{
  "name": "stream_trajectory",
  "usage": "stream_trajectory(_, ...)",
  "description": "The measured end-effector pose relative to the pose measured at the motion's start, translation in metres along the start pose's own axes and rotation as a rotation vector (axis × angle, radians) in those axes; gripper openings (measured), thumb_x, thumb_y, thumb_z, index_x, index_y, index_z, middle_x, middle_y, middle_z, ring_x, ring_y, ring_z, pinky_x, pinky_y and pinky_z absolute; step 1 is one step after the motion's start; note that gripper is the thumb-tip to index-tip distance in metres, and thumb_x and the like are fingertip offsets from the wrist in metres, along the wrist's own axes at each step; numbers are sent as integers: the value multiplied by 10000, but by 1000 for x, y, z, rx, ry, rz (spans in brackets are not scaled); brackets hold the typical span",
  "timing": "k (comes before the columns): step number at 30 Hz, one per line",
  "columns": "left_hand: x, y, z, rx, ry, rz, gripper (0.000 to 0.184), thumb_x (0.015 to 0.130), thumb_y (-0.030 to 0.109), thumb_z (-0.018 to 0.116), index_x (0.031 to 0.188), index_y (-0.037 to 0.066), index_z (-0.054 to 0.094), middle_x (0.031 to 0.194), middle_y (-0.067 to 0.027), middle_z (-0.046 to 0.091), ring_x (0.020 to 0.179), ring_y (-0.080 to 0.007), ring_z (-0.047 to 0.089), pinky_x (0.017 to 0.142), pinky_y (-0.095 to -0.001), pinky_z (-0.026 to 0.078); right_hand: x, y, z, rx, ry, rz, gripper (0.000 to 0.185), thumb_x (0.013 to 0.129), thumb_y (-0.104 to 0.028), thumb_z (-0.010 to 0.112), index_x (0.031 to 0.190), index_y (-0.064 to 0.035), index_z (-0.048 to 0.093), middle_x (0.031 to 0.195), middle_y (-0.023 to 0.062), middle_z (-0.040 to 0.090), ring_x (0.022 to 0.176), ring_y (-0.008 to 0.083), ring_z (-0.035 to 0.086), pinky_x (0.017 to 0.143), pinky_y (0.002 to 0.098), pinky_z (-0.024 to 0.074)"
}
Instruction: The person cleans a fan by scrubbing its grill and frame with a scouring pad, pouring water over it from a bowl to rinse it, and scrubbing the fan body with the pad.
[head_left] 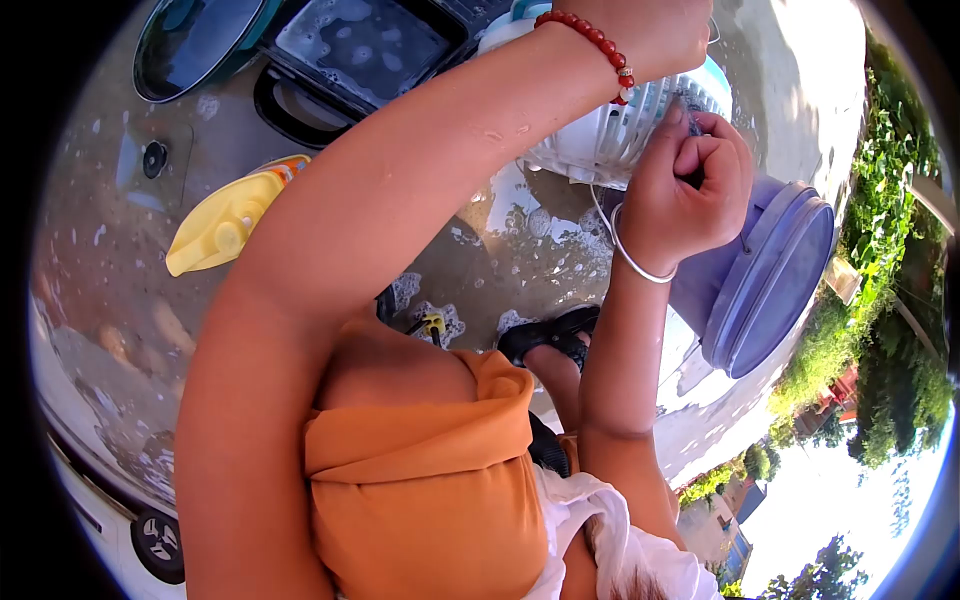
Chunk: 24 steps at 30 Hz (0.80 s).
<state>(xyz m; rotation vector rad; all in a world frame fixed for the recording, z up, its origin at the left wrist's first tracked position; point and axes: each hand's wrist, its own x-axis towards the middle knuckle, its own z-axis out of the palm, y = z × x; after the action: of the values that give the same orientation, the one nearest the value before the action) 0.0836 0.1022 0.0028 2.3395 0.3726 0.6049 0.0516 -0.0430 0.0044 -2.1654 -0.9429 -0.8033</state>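
My left arm reaches across from the left, a red bead bracelet (pixel 597 42) on its wrist. My left hand (pixel 675 35) is at the top edge, over a white slatted plastic piece (pixel 590 135) with a turquoise rim; its fingers are out of sight. Between the thumb and curled fingers of my right hand (pixel 695 185) is a small dark wad, which looks like a steel wool scrubber (pixel 692 113). This hand is closed, right against the slats. A silver bangle (pixel 640 265) circles the right wrist.
A black pan (pixel 360 50) of soapy water and a green-rimmed round vessel (pixel 195 50) stand upper left. Nearby is a yellow bottle (pixel 225 220). A grey-purple bucket (pixel 755 275) is at right. Suds dot the wet ground (pixel 480 270). A white car (pixel 110 530) shows lower left.
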Motion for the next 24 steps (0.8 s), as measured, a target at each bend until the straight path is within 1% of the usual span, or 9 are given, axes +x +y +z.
stream_trajectory(5,1,-7,-4,26,21,-5,234,825,214,604,711,75,754,764,-185,710,746,-339,721,664,-449,565,-51,-14,-16,-16,-76,146,419,714,82,794,589,-56,418,837,144,663,696,262,608,648,319,493)
stream_trajectory(8,-9,0,-8,26,24,22,231,828,215,606,722,77,759,773,-180,714,757,-336,723,672,-444,565,-36,-10,-14,-18,-44,42,417,724,78,785,588,-57,414,833,139,662,701,260,613,637,325,489)
stream_trajectory(11,0,2,1,41,0,32,232,833,213,603,727,78,758,775,-176,717,768,-335,724,674,-446,564,1,-2,-5,-28,-46,44,402,733,90,771,593,-52,422,826,145,670,721,261,613,620,337,470)
stream_trajectory(14,2,-1,2,12,20,-6,228,820,215,607,713,74,751,766,-179,714,755,-338,722,663,-452,563,-15,-4,-4,-3,10,3,402,731,79,783,595,-52,428,832,142,676,709,265,606,621,327,467)
stream_trajectory(15,3,-4,1,8,29,-12,226,814,214,608,708,71,748,761,-183,712,746,-341,721,657,-454,563,-32,-9,-8,22,10,86,404,726,64,798,596,-65,438,839,128,685,709,265,603,636,332,472)
stream_trajectory(18,-1,-13,-2,32,40,-8,223,804,211,610,701,65,744,750,-192,707,730,-346,719,648,-456,562,-62,-12,-17,10,-78,93,405,718,51,813,598,-80,450,854,117,695,722,261,606,651,342,479)
stream_trajectory(20,-9,-8,-10,15,41,42,220,800,207,608,707,62,745,756,-196,706,732,-348,717,648,-457,564,-46,-14,-16,-38,-41,-12,407,711,54,814,600,-91,450,867,107,701,712,256,604,660,346,484)
stream_trajectory(23,-2,2,-7,38,-66,7,222,797,213,611,719,55,745,769,-192,709,746,-347,717,658,-460,565,-5,0,0,-32,30,-58,393,715,43,809,600,-82,455,806,77,703,708,243,603,651,331,473)
stream_trajectory(24,-6,1,-12,-32,-56,42,244,817,220,597,738,40,742,797,-210,706,773,-360,712,687,-466,566,-1,8,4,-37,33,-60,393,715,43,809,600,-82,455,806,77,703,708,243,603,651,331,473)
